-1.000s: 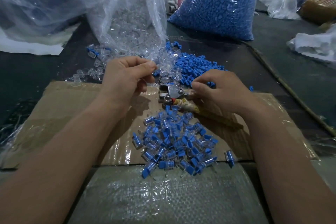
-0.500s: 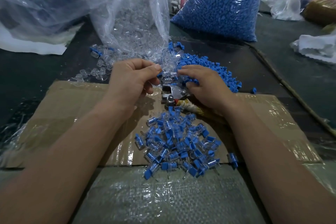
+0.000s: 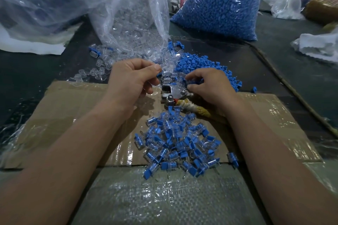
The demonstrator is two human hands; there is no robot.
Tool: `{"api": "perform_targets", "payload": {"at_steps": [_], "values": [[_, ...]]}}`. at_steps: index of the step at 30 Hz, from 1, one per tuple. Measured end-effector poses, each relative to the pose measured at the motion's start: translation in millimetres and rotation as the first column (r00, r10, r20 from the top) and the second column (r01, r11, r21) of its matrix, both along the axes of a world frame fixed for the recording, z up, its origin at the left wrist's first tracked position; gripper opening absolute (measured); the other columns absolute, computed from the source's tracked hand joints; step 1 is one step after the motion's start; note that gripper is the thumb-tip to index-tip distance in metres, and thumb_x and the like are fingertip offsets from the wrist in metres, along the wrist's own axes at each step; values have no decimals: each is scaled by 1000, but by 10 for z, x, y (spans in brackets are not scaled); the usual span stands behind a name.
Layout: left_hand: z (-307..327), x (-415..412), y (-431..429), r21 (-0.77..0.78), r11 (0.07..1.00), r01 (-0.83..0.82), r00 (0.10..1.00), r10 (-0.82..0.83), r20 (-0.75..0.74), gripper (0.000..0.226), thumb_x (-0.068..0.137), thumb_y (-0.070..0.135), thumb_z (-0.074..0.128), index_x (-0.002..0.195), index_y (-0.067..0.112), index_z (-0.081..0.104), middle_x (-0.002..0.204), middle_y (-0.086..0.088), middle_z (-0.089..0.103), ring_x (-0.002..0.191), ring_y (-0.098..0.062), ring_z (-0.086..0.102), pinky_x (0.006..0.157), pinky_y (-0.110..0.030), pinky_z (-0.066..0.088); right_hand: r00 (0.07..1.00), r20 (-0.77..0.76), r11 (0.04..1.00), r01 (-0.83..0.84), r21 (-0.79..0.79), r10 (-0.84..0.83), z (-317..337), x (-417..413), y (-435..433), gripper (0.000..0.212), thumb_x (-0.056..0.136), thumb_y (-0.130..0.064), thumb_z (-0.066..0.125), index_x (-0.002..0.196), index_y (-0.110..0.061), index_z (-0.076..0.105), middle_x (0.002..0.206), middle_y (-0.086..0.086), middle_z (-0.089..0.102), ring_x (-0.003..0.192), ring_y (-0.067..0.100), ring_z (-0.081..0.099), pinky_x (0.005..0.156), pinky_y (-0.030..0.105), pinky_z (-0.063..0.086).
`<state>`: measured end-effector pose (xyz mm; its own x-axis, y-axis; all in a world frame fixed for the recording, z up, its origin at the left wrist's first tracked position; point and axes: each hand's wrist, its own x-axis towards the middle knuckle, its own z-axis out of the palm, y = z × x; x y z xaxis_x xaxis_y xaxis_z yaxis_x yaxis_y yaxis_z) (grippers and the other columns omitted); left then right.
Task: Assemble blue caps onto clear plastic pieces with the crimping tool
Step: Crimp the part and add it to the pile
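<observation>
1. While the right hand (image 3: 210,86) works at the near edge of the caps (image 3: 206,65), its grip is narrow: the fingers curl down onto the blue heap, the thumb closes from below, and caps are pinched between them.
2. Left hand (image 3: 131,78): the fingers are curled and the thumb presses against the forefinger. Clear film lies just beyond the thumb tip. Whether this grip holds a clear piece cannot be told.
3. Clear pieces (image 3: 168,78) lie between the two hands, touching the far side of the tool (image 3: 173,93) head. The left thumb is the nearer to them.
4. Tool position: it lies flat on the cardboard (image 3: 73,115), with the metal head toward the caps. Its long axis runs from the head toward the near right, and the wrapped handle passes under the right wrist. The right hand is therefore judged the nearer to the handle, and the left the nearer to the jaw opening.
5. Coming move, as judged: bring cap and clear piece together at the head, just near of both grips. Neither part sits in the head yet.
6. Finished units (image 3: 179,140) form a loose pile near of the tool, across the cardboard edge.
7. Stock: a clear bag (image 3: 135,14) stands beyond the left hand and a blue bag (image 3: 219,2) beyond the right, both on the dark worktop (image 3: 27,78).
</observation>
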<state>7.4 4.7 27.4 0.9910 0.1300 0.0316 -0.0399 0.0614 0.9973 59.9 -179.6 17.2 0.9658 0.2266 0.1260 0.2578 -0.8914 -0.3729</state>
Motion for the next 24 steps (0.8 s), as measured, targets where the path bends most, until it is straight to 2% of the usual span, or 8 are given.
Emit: {"api": "perform_targets", "payload": {"at_steps": [6, 13, 17, 20, 24], "values": [[-17, 3, -8, 16, 1000, -5, 1000, 5, -3, 13, 82, 12, 64, 69, 12, 63, 47, 4, 59, 36, -5, 46, 40, -15, 36, 1000, -21, 998, 18, 56, -17, 14, -17, 9, 21, 83, -19, 66, 103, -22, 69, 88, -8, 60, 80, 6, 52, 76, 23, 42], [-14, 11, 5, 22, 1000, 0, 1000, 0, -14, 11, 82, 13, 64, 71, 11, 63, 47, 4, 60, 37, -4, 46, 40, -15, 36, 1000, 12, 998, -5, 65, 4, -5, -27, -8, 14, 85, -16, 64, 97, -19, 71, 98, -5, 66, 80, 3, 50, 77, 19, 39], [-12, 3, -1, 24, 1000, 7, 1000, -7, -10, 11, 83, 12, 63, 72, 11, 63, 47, 5, 60, 37, -4, 46, 39, -14, 36, 999, 7, 983, 33, 181, -35, 17, -34, -36, 17, 83, -11, 65, 97, -17, 71, 90, -8, 61, 82, 5, 55, 79, 19, 42], [-11, 0, -9, 26, 1000, 9, 1000, -9, -6, 11, 83, 11, 63, 72, 10, 62, 47, 4, 59, 36, -3, 46, 37, -13, 36, 998, -11, 953, 66, 295, -65, 28, -40, -73, 18, 83, -7, 65, 97, -15, 70, 81, -11, 59, 74, -2, 55, 73, 13, 45], [-14, 2, -9, 25, 1000, 11, 1000, -11, -9, 11, 83, 11, 63, 71, 11, 63, 47, 4, 59, 36, -4, 46, 38, -13, 36, 998, -33, 947, 67, 314, -60, 20, -45, -74, 18, 82, -7, 66, 97, -15, 70, 81, -11, 59, 73, -6, 53, 68, 9, 44]]}}
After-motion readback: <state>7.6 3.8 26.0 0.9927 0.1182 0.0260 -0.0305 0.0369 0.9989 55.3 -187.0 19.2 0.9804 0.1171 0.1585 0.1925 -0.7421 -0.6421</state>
